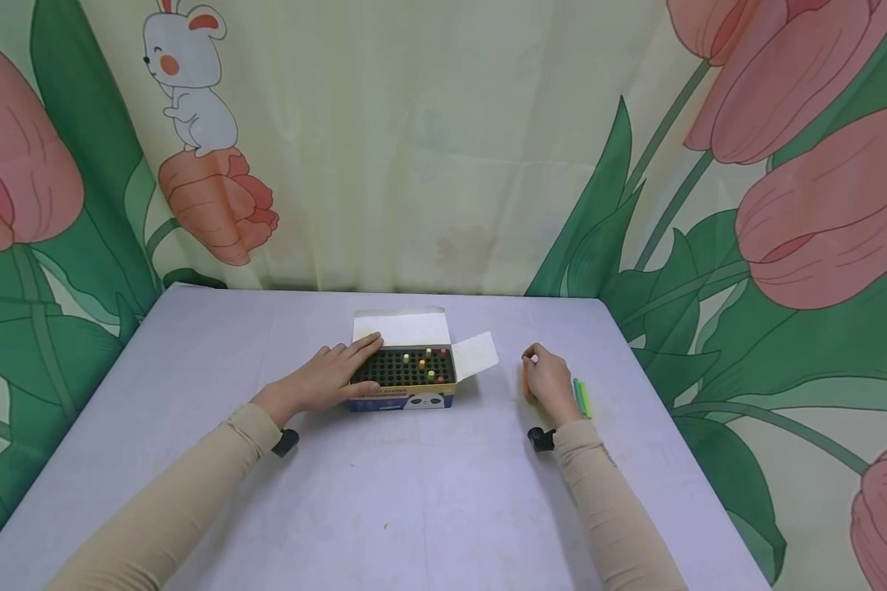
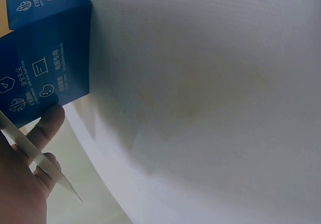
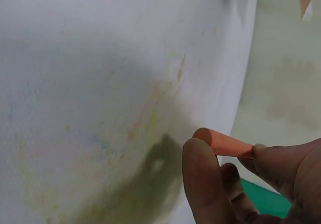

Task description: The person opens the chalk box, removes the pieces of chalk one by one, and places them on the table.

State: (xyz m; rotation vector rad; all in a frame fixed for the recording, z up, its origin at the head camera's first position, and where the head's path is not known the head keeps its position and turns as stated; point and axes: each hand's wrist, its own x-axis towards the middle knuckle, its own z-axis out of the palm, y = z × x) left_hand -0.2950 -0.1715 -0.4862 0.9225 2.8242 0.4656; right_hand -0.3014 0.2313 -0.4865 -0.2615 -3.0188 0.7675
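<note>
A blue box with a panda print (image 1: 426, 400) stands on the table, its white lid flap (image 1: 402, 327) raised at the back. Inside is a black holder (image 1: 392, 371) full of round holes, with several coloured chalk sticks (image 1: 422, 364) standing in its right half. My left hand (image 1: 324, 377) rests on the box's left end, fingers extended toward the back and thumb along the front edge. To the right of the box, my right hand (image 1: 550, 384) pinches an orange chalk stick (image 3: 228, 143) between thumb and finger, above the table in the right wrist view.
Beside my right hand lie a teal chalk stick (image 1: 578, 396) and a lime green one (image 1: 585, 399). A white side flap (image 1: 475, 355) sticks out from the box's right end. Behind the white-covered table (image 1: 414, 501) hangs a printed curtain (image 1: 414, 164).
</note>
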